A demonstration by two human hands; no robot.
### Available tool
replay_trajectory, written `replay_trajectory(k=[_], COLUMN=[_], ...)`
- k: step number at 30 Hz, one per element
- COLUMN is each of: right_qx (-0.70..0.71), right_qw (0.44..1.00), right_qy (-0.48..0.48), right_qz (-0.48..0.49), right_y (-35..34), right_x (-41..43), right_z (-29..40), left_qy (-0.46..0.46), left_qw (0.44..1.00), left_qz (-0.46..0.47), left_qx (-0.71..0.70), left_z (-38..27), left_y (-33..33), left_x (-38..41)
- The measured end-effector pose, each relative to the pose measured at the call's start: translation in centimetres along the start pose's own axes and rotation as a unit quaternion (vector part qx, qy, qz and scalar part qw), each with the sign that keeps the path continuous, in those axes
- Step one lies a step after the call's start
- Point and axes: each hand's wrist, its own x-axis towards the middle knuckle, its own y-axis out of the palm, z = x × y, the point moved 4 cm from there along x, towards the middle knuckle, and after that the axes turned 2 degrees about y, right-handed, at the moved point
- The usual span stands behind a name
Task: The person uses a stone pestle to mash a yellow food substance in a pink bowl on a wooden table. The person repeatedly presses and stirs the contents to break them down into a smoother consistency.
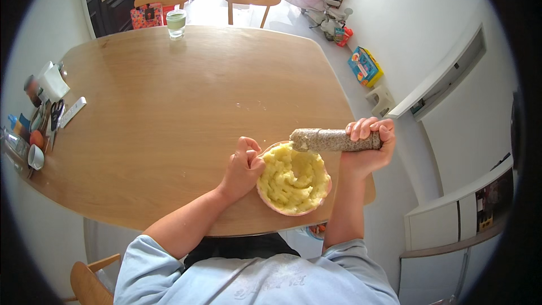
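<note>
A round pink-rimmed bowl [271,208] sits near the table's front edge, filled with yellow mash [292,184] that looks like mashed potato. My left hand [243,171] grips the bowl's rim on its left side, with the fingers curled; part of the rim is hidden under them. In my right hand [372,142] is a thick speckled stone-like pestle [322,140], held by its right end. The pestle lies almost level above the far right side of the bowl. Bits of mash cling to its left end, which is just over the mash.
Along the table's left edge stand black-handled scissors [56,112], a white power strip or remote [73,112], a small white cup [36,157] and a glass jar [15,144]. A lidded glass cup [176,24] stands at the far edge. Small crumbs dot the wooden tabletop [190,80].
</note>
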Motion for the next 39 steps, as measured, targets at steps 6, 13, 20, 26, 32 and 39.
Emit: replay_trajectory(k=[6, 13, 20, 26, 32, 39], right_qx=[-0.007, -0.013, -0.055, -0.061, -0.075, -0.093], right_qw=[1.000, 0.999, 0.995, 0.993, 0.971, 0.932], right_qy=[0.009, 0.017, 0.002, 0.044, 0.163, 0.248], right_qz=[0.001, 0.028, 0.079, 0.096, 0.156, 0.247], right_y=[0.4, 0.3, 1.5, 1.5, 1.5, 0.9], right_x=[0.8, -0.2, -2.6, -4.3, -3.3, -0.7], right_z=[-1.7, -2.6, -1.6, -1.8, -3.8, -5.5], left_qy=[0.004, 0.002, 0.011, 0.001, 0.012, 0.005], left_qw=[1.000, 1.000, 1.000, 1.000, 1.000, 1.000], left_qz=[0.000, -0.006, -0.019, -0.011, -0.013, -0.020], left_qx=[-0.001, -0.005, -0.004, -0.009, -0.013, -0.003], left_z=[-0.4, -0.9, -0.7, -0.6, -0.3, -0.6], left_y=[-0.1, 0.1, 0.0, 0.1, -0.1, 0.4], left_x=[0.0, 0.0, 0.1, -0.1, -0.2, 0.0])
